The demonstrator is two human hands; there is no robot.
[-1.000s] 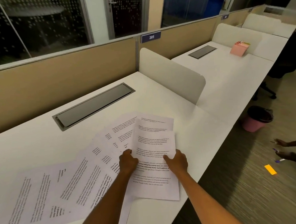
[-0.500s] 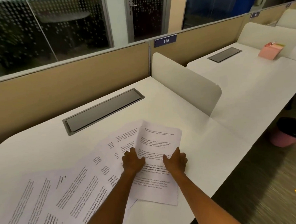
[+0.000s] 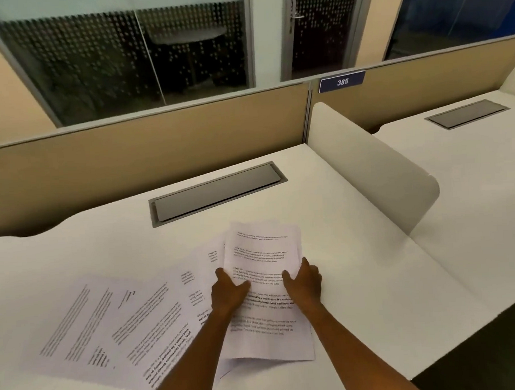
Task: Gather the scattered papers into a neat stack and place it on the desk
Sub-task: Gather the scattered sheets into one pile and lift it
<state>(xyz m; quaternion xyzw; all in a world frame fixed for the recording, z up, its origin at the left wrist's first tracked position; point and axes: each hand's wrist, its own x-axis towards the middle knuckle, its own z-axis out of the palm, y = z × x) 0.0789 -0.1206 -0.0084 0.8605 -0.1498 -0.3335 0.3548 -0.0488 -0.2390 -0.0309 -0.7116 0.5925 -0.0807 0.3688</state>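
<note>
- Both hands press on one sheaf of papers [image 3: 264, 254] lying on the white surface [image 3: 358, 264]. The left hand [image 3: 228, 291] clasps its left edge, thumb over the printed face and fingers at the margin. The right hand [image 3: 304, 283] clasps its right edge, thumb on the page and fingers curled round the side. Each grip is closed on the sheaf.
- Left of the grip, more scattered sheets [image 3: 114, 324] fan out across the surface, overlapping one another and tucked partly under the held sheaf.
- Beyond the grip, a grey cable flap [image 3: 217, 194] sits flush in the surface, apart from the papers. Nothing lies between it and the sheaf.
- Right of the grip stands a cream divider panel [image 3: 368, 171] with a rounded corner; past it, a neighbouring surface carries a second grey flap [image 3: 468, 113].
- Behind everything runs a tan partition [image 3: 143, 150], with glass walls above it.
- A blue label [image 3: 342, 81] on the partition reads "385".
- The pages carry blocks of printed text, some lines bold, too small and blurred to read.
- The left forearm hides part of the fanned sheets, and both arms are cut off by the bottom edge of the view.
</note>
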